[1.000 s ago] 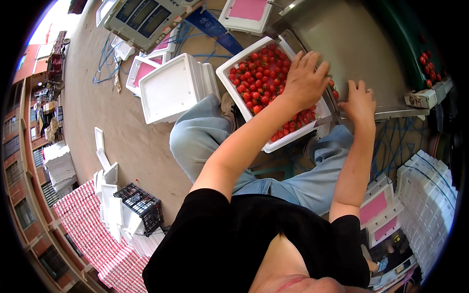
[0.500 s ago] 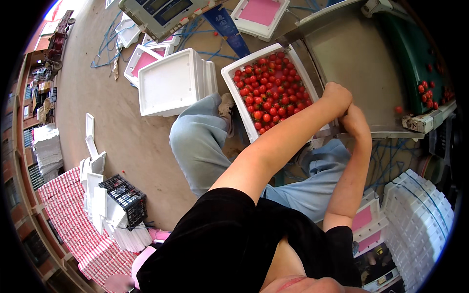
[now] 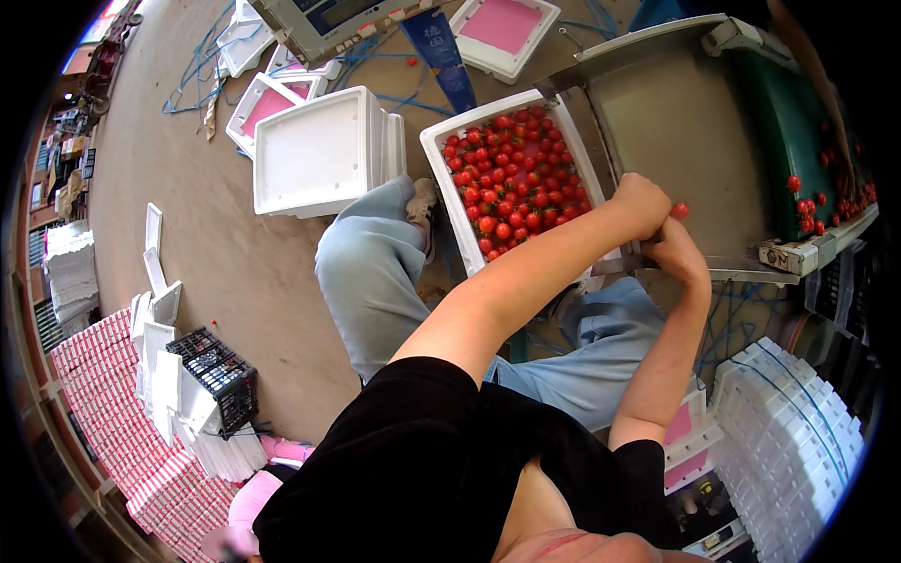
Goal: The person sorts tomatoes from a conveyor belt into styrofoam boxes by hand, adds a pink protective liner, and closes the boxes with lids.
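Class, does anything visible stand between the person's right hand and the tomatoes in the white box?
Yes. In this view the left hand and left forearm lie between the right hand and the tomatoes, and so does the white box's right rim.

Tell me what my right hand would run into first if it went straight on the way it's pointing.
Most likely your left hand, close ahead of the right hand beside the metal tray. Depth is unclear, so they may already be touching.

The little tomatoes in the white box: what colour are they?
The tomatoes are red, with bits of green among them; best seen in the head view.
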Motion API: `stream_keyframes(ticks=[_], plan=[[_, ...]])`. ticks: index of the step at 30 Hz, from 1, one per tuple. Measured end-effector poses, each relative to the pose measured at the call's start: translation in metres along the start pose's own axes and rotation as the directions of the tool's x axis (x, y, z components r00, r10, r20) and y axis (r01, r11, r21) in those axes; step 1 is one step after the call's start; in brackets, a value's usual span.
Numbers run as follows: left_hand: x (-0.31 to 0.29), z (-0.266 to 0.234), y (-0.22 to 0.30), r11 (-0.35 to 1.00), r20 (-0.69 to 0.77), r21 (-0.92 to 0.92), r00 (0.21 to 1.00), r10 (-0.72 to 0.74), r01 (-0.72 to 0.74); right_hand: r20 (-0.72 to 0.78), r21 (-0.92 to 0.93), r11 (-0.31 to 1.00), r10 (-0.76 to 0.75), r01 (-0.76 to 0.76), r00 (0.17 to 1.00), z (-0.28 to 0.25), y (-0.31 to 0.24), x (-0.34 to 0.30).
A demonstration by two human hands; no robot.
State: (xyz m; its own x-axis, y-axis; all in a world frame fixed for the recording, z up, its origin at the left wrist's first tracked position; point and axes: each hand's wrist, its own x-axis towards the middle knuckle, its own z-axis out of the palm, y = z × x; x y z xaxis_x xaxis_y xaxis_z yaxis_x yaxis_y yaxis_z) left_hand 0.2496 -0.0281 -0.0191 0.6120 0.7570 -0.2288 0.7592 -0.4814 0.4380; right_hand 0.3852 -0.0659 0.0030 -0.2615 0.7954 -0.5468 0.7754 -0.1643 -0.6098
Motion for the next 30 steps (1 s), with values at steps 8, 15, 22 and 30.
stream_keyframes(ticks=[8, 15, 22, 30], plan=[[0.001, 0.013, 0.007, 0.978, -0.308, -0.199, 0.944, -0.117, 0.056, -0.235, 0.036, 0.993, -0.103, 0.115, 0.967, 0.006, 0.003, 0.0], [-0.032, -0.001, 0.016, 0.755, -0.59, -0.646, 0.705, -0.395, -0.118, -0.418, 0.231, 0.947, -0.11, 0.222, 0.902, 0.008, -0.042, -0.03], [-0.115, 0.013, -0.109, 0.798, -0.631, -0.586, 0.539, -0.558, 0.14, -0.209, 0.39, 0.848, -0.299, 0.36, 0.931, 0.041, -0.09, -0.016], [-0.169, 0.077, -0.111, 0.98, -0.398, -0.041, 0.897, -0.193, 0.192, -0.404, 0.305, 0.854, -0.285, 0.422, 0.869, 0.023, -0.083, -0.006]])
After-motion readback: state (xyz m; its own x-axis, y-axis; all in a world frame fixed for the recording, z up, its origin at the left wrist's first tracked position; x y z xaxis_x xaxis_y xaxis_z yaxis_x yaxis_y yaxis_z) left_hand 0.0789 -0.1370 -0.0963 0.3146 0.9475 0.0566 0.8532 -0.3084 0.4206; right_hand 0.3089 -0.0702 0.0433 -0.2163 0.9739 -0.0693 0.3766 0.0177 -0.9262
